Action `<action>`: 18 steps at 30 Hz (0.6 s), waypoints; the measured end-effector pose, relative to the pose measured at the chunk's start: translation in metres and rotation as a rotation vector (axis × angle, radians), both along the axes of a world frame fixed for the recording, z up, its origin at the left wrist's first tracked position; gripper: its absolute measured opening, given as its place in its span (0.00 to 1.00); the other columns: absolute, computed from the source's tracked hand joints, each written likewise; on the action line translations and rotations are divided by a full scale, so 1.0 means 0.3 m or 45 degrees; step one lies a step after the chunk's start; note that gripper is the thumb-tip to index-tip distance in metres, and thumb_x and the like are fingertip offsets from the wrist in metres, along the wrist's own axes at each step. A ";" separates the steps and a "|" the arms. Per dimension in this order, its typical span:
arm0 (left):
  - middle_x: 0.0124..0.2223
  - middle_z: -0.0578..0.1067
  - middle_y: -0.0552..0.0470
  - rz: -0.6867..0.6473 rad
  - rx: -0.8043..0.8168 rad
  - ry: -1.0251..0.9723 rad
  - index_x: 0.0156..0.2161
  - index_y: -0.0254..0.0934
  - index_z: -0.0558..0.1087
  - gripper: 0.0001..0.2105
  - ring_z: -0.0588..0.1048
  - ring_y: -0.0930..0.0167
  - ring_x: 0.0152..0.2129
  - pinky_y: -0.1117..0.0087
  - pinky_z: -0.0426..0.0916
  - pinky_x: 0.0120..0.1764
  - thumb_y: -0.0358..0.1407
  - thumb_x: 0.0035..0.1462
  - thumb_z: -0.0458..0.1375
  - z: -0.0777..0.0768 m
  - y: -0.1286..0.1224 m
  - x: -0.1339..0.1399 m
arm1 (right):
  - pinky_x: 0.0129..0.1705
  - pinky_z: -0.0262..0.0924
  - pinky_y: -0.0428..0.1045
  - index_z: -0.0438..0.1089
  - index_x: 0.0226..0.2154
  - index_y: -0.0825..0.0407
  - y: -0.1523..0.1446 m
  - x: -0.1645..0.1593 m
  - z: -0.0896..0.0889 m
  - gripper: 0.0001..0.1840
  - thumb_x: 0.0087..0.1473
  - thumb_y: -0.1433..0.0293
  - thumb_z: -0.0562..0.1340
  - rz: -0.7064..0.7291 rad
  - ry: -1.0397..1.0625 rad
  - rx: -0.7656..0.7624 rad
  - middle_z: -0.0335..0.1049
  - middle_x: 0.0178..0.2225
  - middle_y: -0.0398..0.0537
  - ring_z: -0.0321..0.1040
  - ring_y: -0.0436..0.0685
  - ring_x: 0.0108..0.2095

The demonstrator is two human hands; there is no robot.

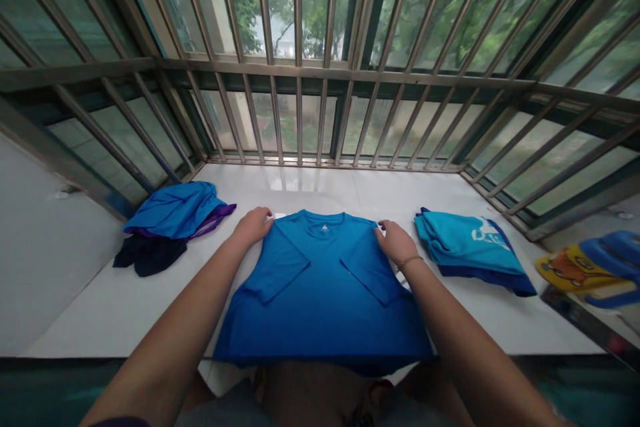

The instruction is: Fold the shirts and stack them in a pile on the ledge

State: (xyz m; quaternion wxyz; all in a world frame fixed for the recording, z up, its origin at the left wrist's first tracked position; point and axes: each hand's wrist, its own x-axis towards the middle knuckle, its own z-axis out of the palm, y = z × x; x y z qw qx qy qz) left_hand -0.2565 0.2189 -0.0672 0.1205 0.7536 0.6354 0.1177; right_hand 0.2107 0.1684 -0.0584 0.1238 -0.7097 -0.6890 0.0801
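Observation:
A blue T-shirt point(325, 300) lies spread out in front of me, its collar pointing away and both sleeves folded in over the chest. Its lower edge hangs over the near edge of the white ledge point(320, 183). My left hand point(254, 225) is closed at the shirt's left shoulder, with the fingertips at the fabric edge. At the opposite shoulder, my right hand point(396, 241) has its fingers curled on the cloth; a thin band circles that wrist.
Left of the shirt is a loose pile of blue, purple and dark clothes point(175, 213). Folded clothes point(470, 243) are stacked on the right, turquoise on top. A yellow and blue container point(590, 263) stands at the far right. Metal window bars point(300, 70) enclose the ledge.

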 end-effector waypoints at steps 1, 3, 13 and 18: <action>0.53 0.80 0.37 0.012 -0.021 -0.008 0.52 0.35 0.80 0.17 0.79 0.57 0.49 0.59 0.72 0.53 0.42 0.68 0.56 -0.002 0.026 -0.002 | 0.52 0.67 0.53 0.74 0.59 0.60 0.028 0.003 -0.005 0.24 0.71 0.62 0.58 -0.019 -0.004 -0.035 0.80 0.52 0.65 0.77 0.64 0.51; 0.49 0.81 0.41 -0.005 -0.075 -0.029 0.51 0.36 0.81 0.18 0.80 0.60 0.45 0.63 0.72 0.50 0.46 0.64 0.61 -0.006 0.072 0.008 | 0.51 0.66 0.53 0.75 0.59 0.62 0.081 0.009 -0.011 0.24 0.70 0.62 0.61 -0.050 -0.006 -0.102 0.81 0.51 0.65 0.78 0.65 0.51; 0.33 0.82 0.50 -0.141 -0.265 -0.170 0.32 0.39 0.78 0.13 0.80 0.63 0.34 0.67 0.71 0.38 0.48 0.53 0.67 0.037 0.161 0.075 | 0.42 0.63 0.49 0.81 0.41 0.54 0.183 0.013 0.016 0.07 0.61 0.70 0.67 -0.066 0.126 -0.206 0.83 0.39 0.54 0.77 0.58 0.39; 0.44 0.84 0.49 -0.222 -0.152 -0.288 0.40 0.41 0.77 0.11 0.80 0.64 0.44 0.63 0.73 0.52 0.45 0.63 0.59 0.111 0.009 0.038 | 0.46 0.67 0.49 0.77 0.45 0.51 0.041 0.052 0.098 0.08 0.66 0.66 0.64 0.053 0.272 -0.077 0.81 0.43 0.50 0.77 0.56 0.40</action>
